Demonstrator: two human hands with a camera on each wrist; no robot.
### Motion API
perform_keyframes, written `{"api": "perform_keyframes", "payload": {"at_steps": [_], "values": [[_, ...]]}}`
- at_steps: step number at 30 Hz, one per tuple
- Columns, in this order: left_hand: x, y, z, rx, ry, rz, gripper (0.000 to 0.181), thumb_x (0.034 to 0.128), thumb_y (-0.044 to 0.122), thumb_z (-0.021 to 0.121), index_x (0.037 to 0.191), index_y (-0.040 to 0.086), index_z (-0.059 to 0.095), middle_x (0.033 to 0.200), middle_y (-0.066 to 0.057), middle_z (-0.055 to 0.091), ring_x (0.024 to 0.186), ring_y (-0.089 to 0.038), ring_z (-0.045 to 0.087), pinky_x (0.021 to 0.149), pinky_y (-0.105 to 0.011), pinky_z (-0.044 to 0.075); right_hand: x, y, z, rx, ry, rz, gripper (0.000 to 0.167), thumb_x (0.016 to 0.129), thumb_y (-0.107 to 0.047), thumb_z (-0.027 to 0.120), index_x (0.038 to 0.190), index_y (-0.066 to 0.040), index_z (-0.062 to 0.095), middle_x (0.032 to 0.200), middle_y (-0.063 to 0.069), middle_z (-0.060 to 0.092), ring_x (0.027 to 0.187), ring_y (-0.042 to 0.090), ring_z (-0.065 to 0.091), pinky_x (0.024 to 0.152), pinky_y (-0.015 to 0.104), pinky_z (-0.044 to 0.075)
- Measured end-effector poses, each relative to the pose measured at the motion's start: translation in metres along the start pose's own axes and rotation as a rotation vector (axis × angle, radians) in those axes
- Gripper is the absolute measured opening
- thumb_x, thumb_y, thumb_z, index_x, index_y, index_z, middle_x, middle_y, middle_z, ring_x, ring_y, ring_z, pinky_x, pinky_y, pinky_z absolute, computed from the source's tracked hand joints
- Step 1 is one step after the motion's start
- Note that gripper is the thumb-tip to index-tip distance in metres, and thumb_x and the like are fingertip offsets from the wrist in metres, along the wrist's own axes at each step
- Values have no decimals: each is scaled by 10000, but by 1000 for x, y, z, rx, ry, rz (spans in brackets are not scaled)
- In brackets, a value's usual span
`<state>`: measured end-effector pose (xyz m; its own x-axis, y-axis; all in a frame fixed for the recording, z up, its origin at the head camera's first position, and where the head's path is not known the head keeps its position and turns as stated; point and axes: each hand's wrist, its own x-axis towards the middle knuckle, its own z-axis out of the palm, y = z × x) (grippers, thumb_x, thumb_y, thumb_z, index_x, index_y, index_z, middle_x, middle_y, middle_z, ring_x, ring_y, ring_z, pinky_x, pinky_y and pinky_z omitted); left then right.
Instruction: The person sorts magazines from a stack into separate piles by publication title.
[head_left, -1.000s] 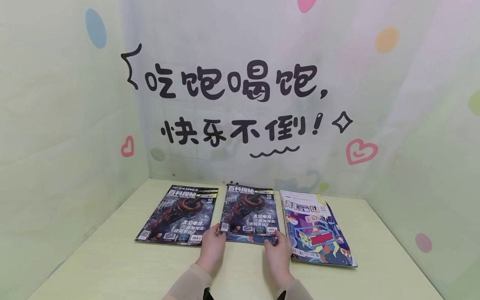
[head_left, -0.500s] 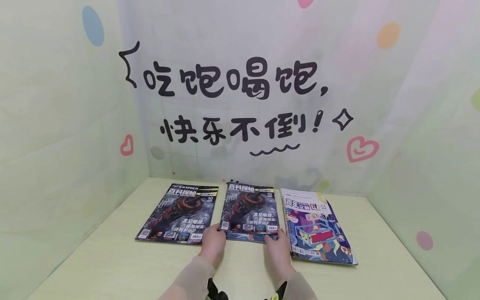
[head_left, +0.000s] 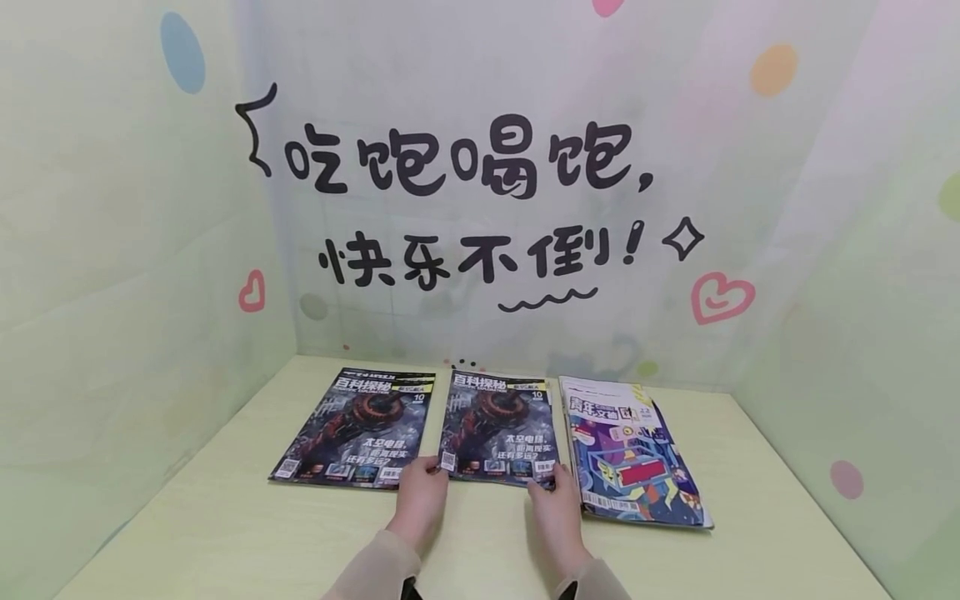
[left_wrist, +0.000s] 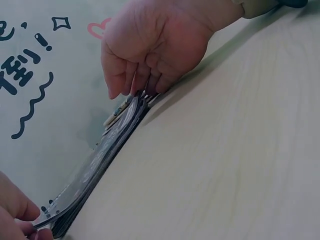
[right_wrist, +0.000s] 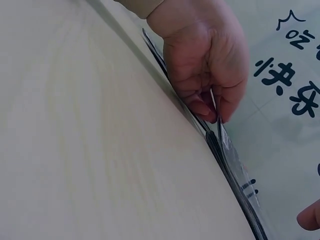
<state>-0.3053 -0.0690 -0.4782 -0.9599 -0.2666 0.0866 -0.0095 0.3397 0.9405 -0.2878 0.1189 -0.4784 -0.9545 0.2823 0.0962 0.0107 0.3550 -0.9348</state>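
In the head view, a dark magazine (head_left: 497, 429) with a red mechanical picture lies on top of the middle pile. My left hand (head_left: 420, 504) pinches its near left corner, and my right hand (head_left: 557, 508) pinches its near right corner. From the right wrist, the corner shows between the thumb and fingers of my left hand (right_wrist: 205, 65), slightly lifted off the magazines (right_wrist: 235, 195) under it. The left wrist view has my right hand (left_wrist: 155, 45) at the far end of the pile's edge.
A magazine with the same cover (head_left: 356, 429) lies to the left. On the right is a pile with a purple, colourful magazine (head_left: 633, 467) on top. All rest on a pale yellow table (head_left: 480, 567), with printed cloth walls (head_left: 480, 333) on three sides.
The top magazine of the middle pile has come slightly towards me with both hands. Its near edge now covers the blue strip of the magazine below. The side piles have not moved.
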Motion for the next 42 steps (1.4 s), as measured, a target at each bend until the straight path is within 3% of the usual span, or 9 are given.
{"api": "perform_keyframes", "payload": {"at_steps": [4,9,15,20,25,32,42], "values": [[-6,0,-6,7,9,10,346,870,3,534,1167,-175,558,1066,-266,593,1002,-357,570,883,-493,487,-8,-1,-2,11,4,-4,595,881,-98,598,1346,194,370,1412,387,309,1313,524,278,1098,592,228],[-13,-5,-11,18,3,-45,324,893,21,521,1175,-134,555,1061,-224,593,976,-328,573,850,-471,499,-16,1,-6,10,30,8,567,886,-92,593,1334,190,389,1376,382,349,1291,517,304,1086,592,250],[-18,-12,-11,-104,-1,-54,293,904,-31,476,1160,-163,528,899,-179,605,698,-168,597,648,-336,547,-16,6,-7,66,133,20,381,936,-53,535,1261,146,520,1235,306,522,1179,416,474,1002,534,402],[-19,-12,-11,-181,-18,-72,422,855,-59,439,1262,-174,446,838,-164,561,636,-143,581,593,-293,541,-13,8,-8,111,182,29,284,936,-18,543,1186,103,599,1118,231,623,1056,330,574,883,471,505],[-20,-10,-9,-232,-31,-96,518,845,-24,436,1350,-140,417,881,-155,564,616,-146,552,539,-263,511,-12,6,-8,144,181,79,334,928,3,536,1251,82,565,1190,234,589,1102,333,546,919,476,492],[-21,-10,-8,-263,-42,-78,434,902,-11,508,1309,-151,447,854,-136,549,638,-135,587,582,-253,545,-12,5,-8,187,183,94,401,921,12,516,1307,117,497,1291,297,520,1171,392,526,961,467,474],[-21,-9,-9,-298,-59,-91,432,912,-24,521,1309,-160,416,936,-201,549,666,-150,627,617,-261,563,-7,8,-12,214,96,142,466,916,9,468,1350,168,405,1322,347,471,1221,427,482,998,489,434]]}}
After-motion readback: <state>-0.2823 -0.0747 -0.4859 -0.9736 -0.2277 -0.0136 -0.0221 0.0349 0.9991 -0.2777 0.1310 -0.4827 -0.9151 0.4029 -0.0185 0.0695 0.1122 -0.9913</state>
